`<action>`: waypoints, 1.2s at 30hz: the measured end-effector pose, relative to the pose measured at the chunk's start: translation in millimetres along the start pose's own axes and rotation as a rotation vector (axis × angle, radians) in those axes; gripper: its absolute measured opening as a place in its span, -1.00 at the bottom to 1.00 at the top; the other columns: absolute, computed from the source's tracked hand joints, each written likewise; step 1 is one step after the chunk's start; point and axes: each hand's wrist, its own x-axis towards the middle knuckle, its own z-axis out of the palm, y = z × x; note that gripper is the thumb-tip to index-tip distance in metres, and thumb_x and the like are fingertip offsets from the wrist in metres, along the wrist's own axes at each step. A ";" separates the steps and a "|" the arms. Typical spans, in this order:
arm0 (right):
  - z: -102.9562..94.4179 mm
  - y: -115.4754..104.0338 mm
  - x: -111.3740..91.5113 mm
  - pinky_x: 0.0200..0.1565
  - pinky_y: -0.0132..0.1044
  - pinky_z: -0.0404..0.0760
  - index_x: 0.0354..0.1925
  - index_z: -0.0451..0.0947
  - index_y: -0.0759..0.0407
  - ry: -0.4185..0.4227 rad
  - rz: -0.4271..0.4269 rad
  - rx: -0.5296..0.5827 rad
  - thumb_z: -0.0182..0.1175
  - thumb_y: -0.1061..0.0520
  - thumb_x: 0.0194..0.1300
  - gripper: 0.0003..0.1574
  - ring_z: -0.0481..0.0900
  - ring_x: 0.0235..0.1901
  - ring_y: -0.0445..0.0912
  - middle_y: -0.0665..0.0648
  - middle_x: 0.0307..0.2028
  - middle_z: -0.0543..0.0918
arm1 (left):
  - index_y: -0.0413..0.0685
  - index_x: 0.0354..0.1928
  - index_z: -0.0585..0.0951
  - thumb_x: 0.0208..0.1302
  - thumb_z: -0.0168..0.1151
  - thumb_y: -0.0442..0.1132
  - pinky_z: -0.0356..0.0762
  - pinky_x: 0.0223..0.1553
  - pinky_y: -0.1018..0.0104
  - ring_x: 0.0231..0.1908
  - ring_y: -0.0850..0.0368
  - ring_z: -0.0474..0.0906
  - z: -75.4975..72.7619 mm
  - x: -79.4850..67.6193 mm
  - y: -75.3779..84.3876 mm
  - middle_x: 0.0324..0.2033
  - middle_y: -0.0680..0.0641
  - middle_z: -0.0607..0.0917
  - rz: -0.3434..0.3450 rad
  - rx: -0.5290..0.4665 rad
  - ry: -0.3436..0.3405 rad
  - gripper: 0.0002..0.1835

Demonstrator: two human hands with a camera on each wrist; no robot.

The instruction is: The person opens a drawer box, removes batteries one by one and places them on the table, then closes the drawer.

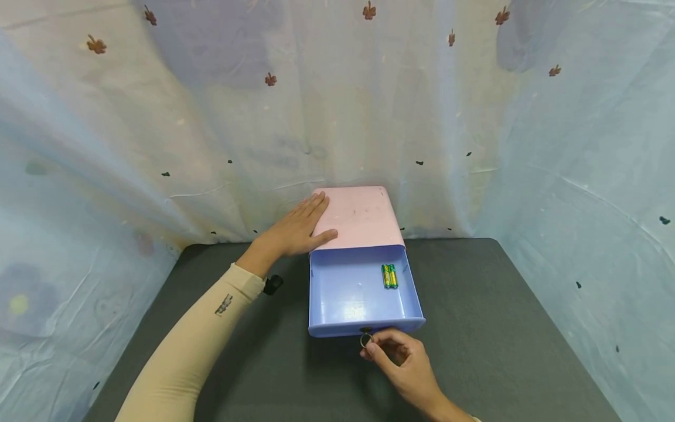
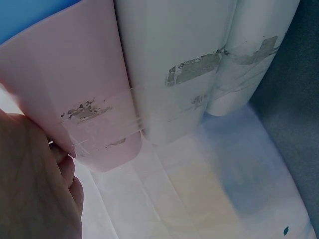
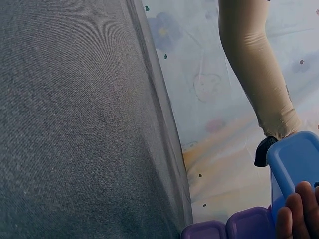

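Note:
A small cabinet with a pink top [image 1: 358,214] has its blue drawer [image 1: 343,293] pulled out toward me. My left hand [image 1: 297,228] rests on the left part of that top, fingers extended and thumb spread. At the drawer's front edge, my right hand [image 1: 403,366] pinches a metal ring pull [image 1: 366,340] between thumb and finger. Two green and yellow batteries [image 1: 389,276] lie side by side inside the drawer, toward its right. The left wrist view shows the pink cabinet side [image 2: 75,74] beside my left hand [image 2: 37,179].
Whitish cabinet sections [image 2: 174,64] stand beside the pink one, with tape across them. Purple drawer fronts [image 3: 249,224] sit near the blue one in the right wrist view. A dark table [image 1: 474,328] lies beneath, with a patterned curtain [image 1: 337,117] behind and at both sides.

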 end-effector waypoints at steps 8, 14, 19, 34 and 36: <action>1.7 0.2 -1.3 -0.11 -0.16 0.84 -0.14 0.68 0.29 0.018 0.035 -0.001 0.23 0.53 0.43 -0.78 0.86 -0.20 -0.04 0.29 -0.25 0.80 | -0.05 0.75 -0.30 0.60 -0.22 0.46 -0.41 0.70 0.09 0.71 0.03 -0.45 0.8 0.6 -0.9 0.74 -0.07 -0.31 0.003 -0.006 0.000 0.05; 1.8 1.3 -2.3 -0.12 -0.18 0.84 -0.15 0.69 0.28 0.023 0.042 -0.030 0.26 0.52 0.43 -0.79 0.86 -0.23 -0.04 0.26 -0.27 0.81 | -0.05 0.75 -0.30 0.60 -0.23 0.47 -0.41 0.70 0.09 0.71 0.04 -0.45 1.7 1.0 -1.8 0.74 -0.07 -0.32 0.003 -0.002 0.001 0.05; 2.1 2.1 -3.1 -0.12 -0.20 0.84 -0.14 0.71 0.29 0.039 0.056 -0.038 0.28 0.50 0.42 -0.81 0.86 -0.25 -0.05 0.29 -0.28 0.81 | -0.06 0.75 -0.29 0.60 -0.22 0.46 -0.40 0.70 0.08 0.71 0.02 -0.44 1.4 0.7 -1.6 0.74 -0.08 -0.31 0.006 -0.002 0.003 0.05; 2.1 2.1 -6.4 -0.19 -0.17 0.85 -0.13 0.71 0.47 0.075 0.132 -0.053 0.27 0.45 0.47 -0.91 0.86 -0.31 -0.06 0.26 -0.29 0.84 | -0.06 0.75 -0.29 0.61 -0.21 0.44 -0.41 0.70 0.09 0.71 0.03 -0.44 1.7 0.7 -1.3 0.74 -0.08 -0.31 0.006 -0.013 0.001 0.04; 1.6 3.1 -6.5 -0.20 -0.15 0.85 -0.13 0.72 0.45 0.071 0.130 -0.049 0.26 0.46 0.47 -0.90 0.86 -0.31 -0.03 0.33 -0.30 0.82 | -0.07 0.75 -0.29 0.61 -0.21 0.45 -0.41 0.70 0.09 0.71 0.03 -0.44 1.5 0.8 -1.3 0.74 -0.08 -0.31 0.007 -0.012 0.001 0.04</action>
